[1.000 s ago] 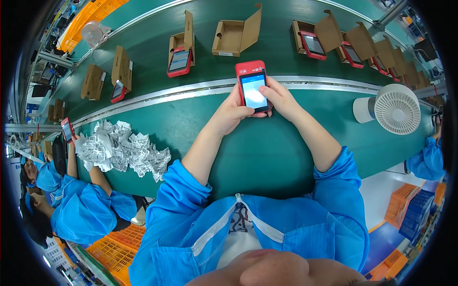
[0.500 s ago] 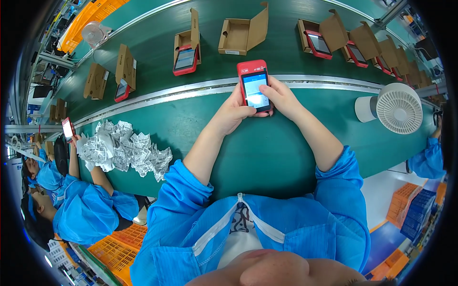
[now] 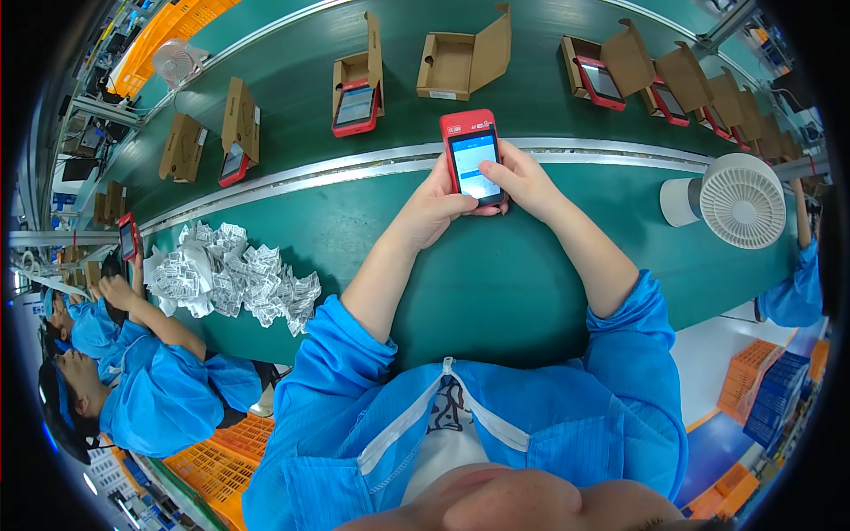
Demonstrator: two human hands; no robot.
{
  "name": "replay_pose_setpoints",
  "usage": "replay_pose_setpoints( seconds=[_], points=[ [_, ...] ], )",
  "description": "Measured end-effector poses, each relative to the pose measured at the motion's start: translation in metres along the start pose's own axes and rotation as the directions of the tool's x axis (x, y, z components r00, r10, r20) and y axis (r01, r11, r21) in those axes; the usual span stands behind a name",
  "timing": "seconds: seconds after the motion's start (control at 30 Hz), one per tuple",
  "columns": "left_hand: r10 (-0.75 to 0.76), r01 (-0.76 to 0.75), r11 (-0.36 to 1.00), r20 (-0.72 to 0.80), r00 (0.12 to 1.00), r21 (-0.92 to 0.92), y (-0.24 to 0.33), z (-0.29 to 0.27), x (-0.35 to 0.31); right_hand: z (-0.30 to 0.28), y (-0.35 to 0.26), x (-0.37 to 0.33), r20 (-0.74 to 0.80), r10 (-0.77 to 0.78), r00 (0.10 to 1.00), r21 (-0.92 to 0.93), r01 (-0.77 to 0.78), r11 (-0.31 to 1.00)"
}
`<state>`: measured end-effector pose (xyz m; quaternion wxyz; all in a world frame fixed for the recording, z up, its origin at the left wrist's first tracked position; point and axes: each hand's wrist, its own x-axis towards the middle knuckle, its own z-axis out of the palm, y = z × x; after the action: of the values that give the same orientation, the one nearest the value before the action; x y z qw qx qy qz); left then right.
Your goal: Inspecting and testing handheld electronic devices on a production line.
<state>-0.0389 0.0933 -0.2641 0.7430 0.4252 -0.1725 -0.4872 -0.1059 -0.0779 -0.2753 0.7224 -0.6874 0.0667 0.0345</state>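
Both my hands hold a red handheld payment terminal (image 3: 467, 122) upright above the bench's inner edge, its lit touchscreen facing me. My left hand (image 3: 430, 208) wraps the lower left side, its thumb lying by the bottom of the screen. On the right side, my right hand (image 3: 529, 188) grips the casing, with its thumb on the middle of the screen. The fingers behind the terminal are mostly hidden. Just beyond my hands, an open, unfilled cardboard box (image 3: 443, 95) stands on the green conveyor belt (image 3: 301, 66).
More open boxes with red terminals, such as this box (image 3: 352, 71) and this terminal (image 3: 600, 82), line the belt. Crumpled printed paper (image 3: 235, 274) heaps on the left bench, and a white fan (image 3: 739, 202) stands right. A co-worker (image 3: 168, 389) at left holds another terminal (image 3: 128, 237).
The boxes and terminals on the belt have shifted slightly right. The left co-worker's free hand has risen from the papers toward their terminal. My hands hold nearly the same pose; my terminal's screen content differs slightly.
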Motion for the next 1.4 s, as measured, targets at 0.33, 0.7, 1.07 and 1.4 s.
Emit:
replay_pose_setpoints(
  seconds=[0.33,0.7,1.07,1.4],
  points=[
    [-0.006,0.007,1.000,0.036,0.999,-0.031,-0.003,-0.007,0.000,0.001,0.000,0.001,-0.001,0.042,0.999,-0.027,-0.042,0.999],
    [0.013,-0.011,1.000,0.059,0.998,-0.027,-0.003,-0.013,-0.001,0.008,0.002,0.007,-0.084,0.063,0.994,-0.002,-0.064,0.998],
    [0.214,-0.203,0.940,0.011,0.977,-0.274,-0.006,-0.023,0.000,0.007,0.012,0.006,-0.050,0.081,0.995,0.169,-0.072,0.983],
    [0.248,-0.214,0.907,0.047,0.968,-0.363,-0.009,-0.038,0.010,0.017,0.006,0.003,0.019,0.043,0.999,0.223,-0.047,0.974]
  ],
)
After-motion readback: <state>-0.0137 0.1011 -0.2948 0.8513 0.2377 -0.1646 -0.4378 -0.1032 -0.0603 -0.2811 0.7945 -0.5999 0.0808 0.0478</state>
